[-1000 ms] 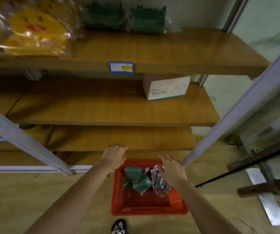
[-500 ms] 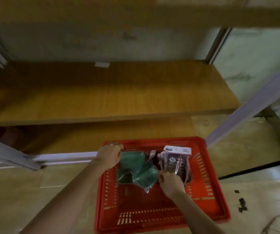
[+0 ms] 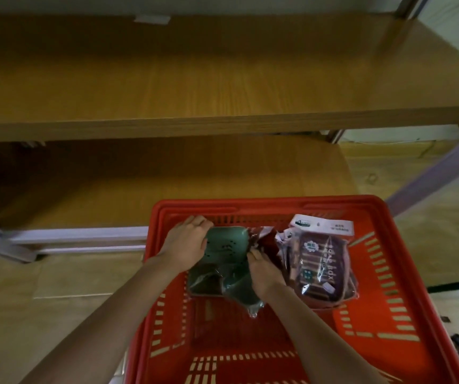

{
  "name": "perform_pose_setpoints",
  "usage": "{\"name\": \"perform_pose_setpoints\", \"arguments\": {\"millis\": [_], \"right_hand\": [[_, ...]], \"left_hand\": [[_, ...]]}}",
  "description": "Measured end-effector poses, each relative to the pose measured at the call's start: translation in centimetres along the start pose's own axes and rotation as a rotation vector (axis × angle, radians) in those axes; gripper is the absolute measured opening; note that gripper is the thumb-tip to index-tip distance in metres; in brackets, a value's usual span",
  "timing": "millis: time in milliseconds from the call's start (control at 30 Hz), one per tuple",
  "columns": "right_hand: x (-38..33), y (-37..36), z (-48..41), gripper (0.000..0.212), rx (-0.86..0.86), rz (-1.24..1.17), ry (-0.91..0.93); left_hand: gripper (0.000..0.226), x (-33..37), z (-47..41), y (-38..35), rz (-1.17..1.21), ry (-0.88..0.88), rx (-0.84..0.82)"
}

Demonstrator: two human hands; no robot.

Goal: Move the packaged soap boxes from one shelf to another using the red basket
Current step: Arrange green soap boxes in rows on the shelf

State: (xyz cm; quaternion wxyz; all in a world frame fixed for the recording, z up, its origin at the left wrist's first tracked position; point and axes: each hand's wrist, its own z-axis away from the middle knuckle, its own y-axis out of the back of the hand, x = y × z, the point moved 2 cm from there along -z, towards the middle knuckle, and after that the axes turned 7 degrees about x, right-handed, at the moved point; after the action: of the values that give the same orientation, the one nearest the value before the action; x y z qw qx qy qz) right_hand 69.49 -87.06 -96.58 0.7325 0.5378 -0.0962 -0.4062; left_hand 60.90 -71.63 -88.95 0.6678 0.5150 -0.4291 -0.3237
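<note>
Head view: near the far rim of the red basket [image 3: 264, 204], the left hand [image 3: 186, 245] grips a green soap box [image 3: 227, 249] and the right hand [image 3: 264, 275] pinches its wrapper, seemingly unloading; next, lift it onto the shelf [image 3: 167, 176].

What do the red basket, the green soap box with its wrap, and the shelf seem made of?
Red basket: moulded plastic, slotted walls, slight gloss. Green soap box: seemingly matte plastic with drain holes, under clear crinkled film that glints. Shelf: wood-grain board, possibly laminate; satin sheen.
</note>
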Motion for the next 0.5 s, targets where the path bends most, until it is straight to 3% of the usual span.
{"name": "perform_pose_setpoints", "arguments": {"millis": [167,333,500], "right_hand": [[0.8,-0.7,-1.2,0.065,-0.017,0.221,-0.011],[2.2,-2.3,-1.2,0.038,-0.120,0.519,0.018],[1.2,-0.9,1.4,0.032,-0.165,0.506,0.120]], "left_hand": [[0.050,0.2,0.0,-0.4,-0.017,0.016,-0.040],[0.055,0.2,-0.2,-1.3,-0.086,0.002,-0.056],[0.050,0.0,0.1,-1.7,-0.090,-0.004,-0.077]]}}
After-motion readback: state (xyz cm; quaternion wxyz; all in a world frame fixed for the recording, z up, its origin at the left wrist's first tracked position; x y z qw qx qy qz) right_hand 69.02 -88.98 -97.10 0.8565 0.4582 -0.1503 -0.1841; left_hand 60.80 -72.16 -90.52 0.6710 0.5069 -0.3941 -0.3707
